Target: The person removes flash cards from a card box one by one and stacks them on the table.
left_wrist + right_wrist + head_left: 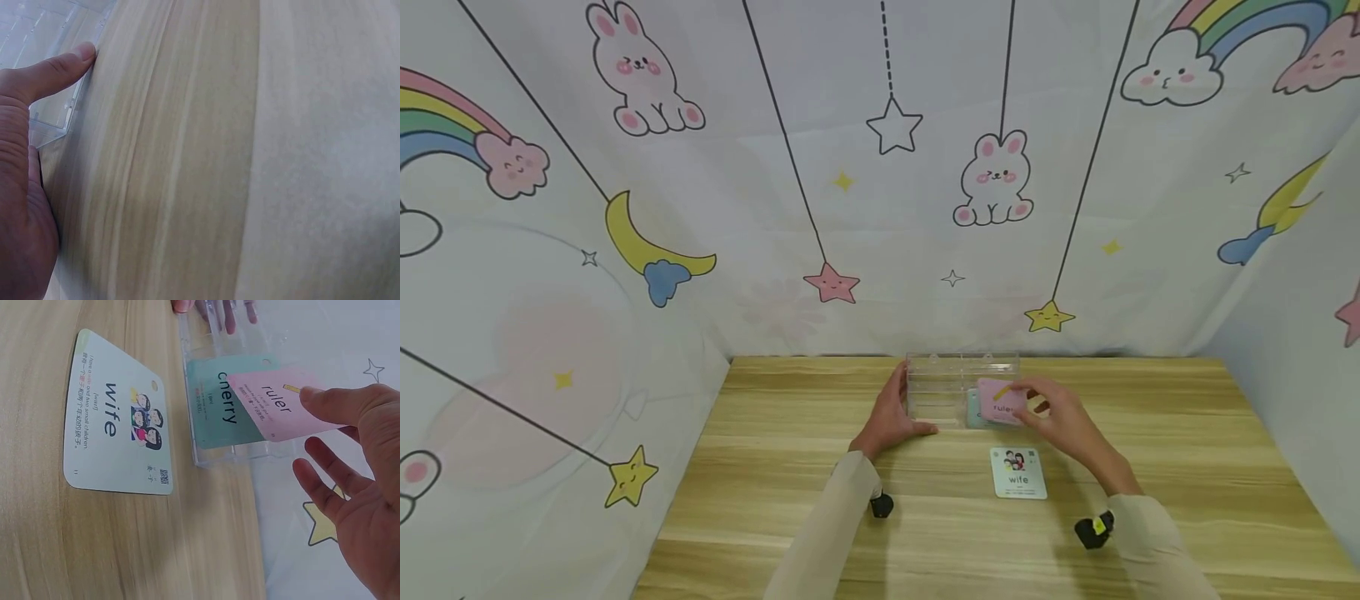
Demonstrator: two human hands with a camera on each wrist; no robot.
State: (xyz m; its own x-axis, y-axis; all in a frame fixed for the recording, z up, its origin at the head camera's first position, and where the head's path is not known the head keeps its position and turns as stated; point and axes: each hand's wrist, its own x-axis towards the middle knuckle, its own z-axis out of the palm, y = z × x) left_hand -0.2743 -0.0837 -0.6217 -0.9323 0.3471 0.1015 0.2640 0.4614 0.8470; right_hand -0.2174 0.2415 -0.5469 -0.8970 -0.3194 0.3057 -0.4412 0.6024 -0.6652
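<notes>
A clear plastic box (pixel 961 388) stands near the far edge of the wooden table (pixel 790 467). My left hand (pixel 891 412) grips its left side, thumb along the front wall (pixel 59 106). My right hand (pixel 1060 421) pinches a pink "ruler" card (pixel 1002 402) (pixel 281 406) at the box's right end. Behind it a green "cherry" card (pixel 215 403) stands inside the clear box (pixel 206 456). A white "wife" card (pixel 1018 472) (pixel 119 440) lies flat on the table in front of the box.
Cartoon-printed fabric walls (pixel 850 183) close in the table (pixel 44 537) at the back and both sides. Bare wood (pixel 250 162) stretches left, right and in front of the cards. Small black wrist cameras (pixel 881 504) sit on both sleeves.
</notes>
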